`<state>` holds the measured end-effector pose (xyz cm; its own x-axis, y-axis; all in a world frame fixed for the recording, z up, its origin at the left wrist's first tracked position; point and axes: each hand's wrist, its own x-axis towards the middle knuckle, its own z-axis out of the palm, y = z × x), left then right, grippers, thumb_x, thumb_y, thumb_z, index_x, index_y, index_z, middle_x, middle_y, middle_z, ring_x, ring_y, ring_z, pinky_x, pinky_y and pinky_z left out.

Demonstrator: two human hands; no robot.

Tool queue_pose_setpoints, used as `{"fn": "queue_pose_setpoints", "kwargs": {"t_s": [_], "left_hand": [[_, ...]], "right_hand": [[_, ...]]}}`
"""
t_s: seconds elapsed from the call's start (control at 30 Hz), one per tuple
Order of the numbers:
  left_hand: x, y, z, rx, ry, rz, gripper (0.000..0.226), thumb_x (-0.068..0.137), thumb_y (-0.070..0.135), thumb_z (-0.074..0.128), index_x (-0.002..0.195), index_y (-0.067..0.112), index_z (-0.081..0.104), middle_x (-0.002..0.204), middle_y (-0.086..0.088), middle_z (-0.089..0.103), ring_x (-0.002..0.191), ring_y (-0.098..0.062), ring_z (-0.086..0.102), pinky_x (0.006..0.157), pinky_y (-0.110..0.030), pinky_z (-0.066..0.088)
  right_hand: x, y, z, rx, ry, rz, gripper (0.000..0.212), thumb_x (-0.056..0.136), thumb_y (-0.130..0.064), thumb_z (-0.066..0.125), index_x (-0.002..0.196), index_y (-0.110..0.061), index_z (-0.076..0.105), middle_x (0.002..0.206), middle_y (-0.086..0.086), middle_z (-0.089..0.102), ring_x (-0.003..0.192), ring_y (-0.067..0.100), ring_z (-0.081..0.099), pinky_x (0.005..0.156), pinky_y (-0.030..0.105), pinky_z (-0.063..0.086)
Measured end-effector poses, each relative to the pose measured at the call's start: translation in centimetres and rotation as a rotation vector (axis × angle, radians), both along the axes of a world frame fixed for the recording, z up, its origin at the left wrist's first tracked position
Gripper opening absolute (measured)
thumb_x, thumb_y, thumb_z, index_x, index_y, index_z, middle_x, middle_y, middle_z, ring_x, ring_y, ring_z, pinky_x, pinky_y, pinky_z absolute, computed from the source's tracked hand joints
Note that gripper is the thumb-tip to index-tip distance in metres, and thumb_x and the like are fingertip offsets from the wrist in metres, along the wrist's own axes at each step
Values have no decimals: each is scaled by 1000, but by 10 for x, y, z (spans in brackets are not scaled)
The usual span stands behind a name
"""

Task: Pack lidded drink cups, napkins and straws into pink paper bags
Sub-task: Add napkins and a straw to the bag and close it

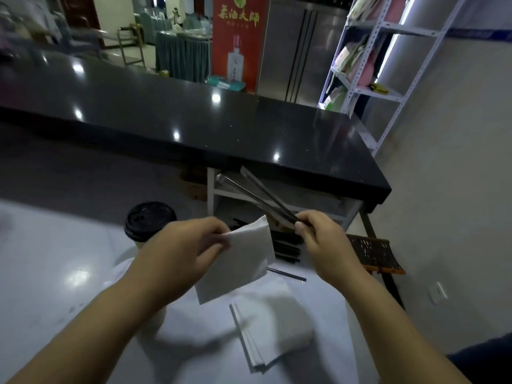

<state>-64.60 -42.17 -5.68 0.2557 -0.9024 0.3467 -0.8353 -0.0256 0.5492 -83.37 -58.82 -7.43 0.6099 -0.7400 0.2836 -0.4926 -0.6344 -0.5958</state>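
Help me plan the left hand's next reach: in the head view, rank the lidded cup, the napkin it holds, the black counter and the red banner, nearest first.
1. napkin, pinched in the left hand itself.
2. lidded cup, just left of the hand.
3. black counter, ahead, across the middle of the view.
4. red banner, far behind the counter, top centre.

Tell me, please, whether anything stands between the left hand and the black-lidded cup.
Nothing visible does: the black-lidded paper cup stands on the white table beside the left hand, which pinches a white paper napkin; the right hand grips dark wrapped straws.
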Motion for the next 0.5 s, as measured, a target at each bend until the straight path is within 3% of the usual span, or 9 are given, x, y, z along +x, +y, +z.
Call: {"fn": "queue_pose_setpoints", "kwargs": {"t_s": [0.17,0.3,0.4,0.5], "left_hand": [[46,44,42,-96,-73,89,16,78,34,55,93,35,61,77,30,53,71,1,58,57,-18,48],[98,90,56,-133,-115,185,14,79,22,63,91,30,64,77,27,57,72,0,59,58,-27,51],[138,129,62,-138,-157,240,14,79,18,67,87,30,66,75,23,60,68,1,58,55,-24,46],[180,171,69,-135,-191,279,14,79,17,67,83,30,65,73,18,62,67,-3,58,56,-32,48]], "right_hand": [[49,36,33,-42,-81,116,15,96,-17,48,101,-15,61,86,-4,59,80,12,54,72,28,45],[104,70,51,-86,-95,172,22,98,-17,44,105,-13,65,90,-2,58,86,13,54,73,20,41],[149,98,60,-98,-82,194,27,98,-14,41,111,-12,64,94,1,56,88,13,51,73,20,38],[195,135,69,-135,-115,213,28,97,-14,46,120,-11,61,100,1,58,91,14,54,78,21,41]]}}
